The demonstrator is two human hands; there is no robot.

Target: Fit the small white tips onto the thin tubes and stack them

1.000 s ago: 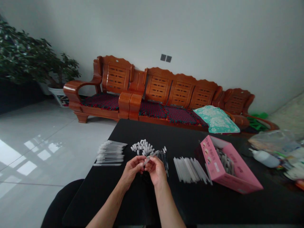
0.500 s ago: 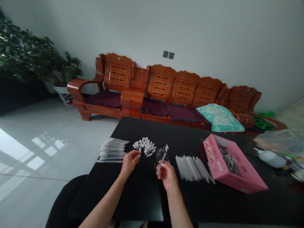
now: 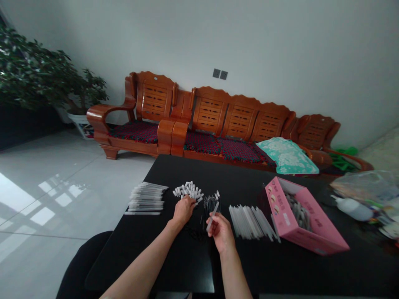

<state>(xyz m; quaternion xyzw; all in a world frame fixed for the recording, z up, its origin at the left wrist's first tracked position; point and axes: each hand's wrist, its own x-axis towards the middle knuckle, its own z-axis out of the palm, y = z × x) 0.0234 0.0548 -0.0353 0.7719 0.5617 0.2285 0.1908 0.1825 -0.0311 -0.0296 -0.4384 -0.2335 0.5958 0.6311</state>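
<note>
My right hand (image 3: 220, 232) pinches a whitish, translucent pen barrel (image 3: 213, 216), which slants up between thumb and fingers. Just beyond it lies a bunch of thin dark refills (image 3: 211, 204), partly covered by the hand. My left hand (image 3: 183, 211) reaches to the near edge of a heap of small white pen caps (image 3: 188, 189). Its fingers are curled together, and whatever is between them is hidden. Left of the heap, white capped pens (image 3: 146, 198) lie side by side in a stack. Several loose translucent barrels (image 3: 252, 222) form a row to the right of my right hand.
A pink open box (image 3: 311, 236) with grey-white pieces inside stands on the black table (image 3: 187, 265). At the far right are a clear plastic bag (image 3: 361, 185) and a white bottle (image 3: 353, 209). Behind the table runs a wooden sofa (image 3: 205, 112) with a turquoise cushion (image 3: 285, 154).
My left hand has moved right, from beside the stacked pens to the near edge of the cap heap. My right hand stays nearly in place with the barrel.
</note>
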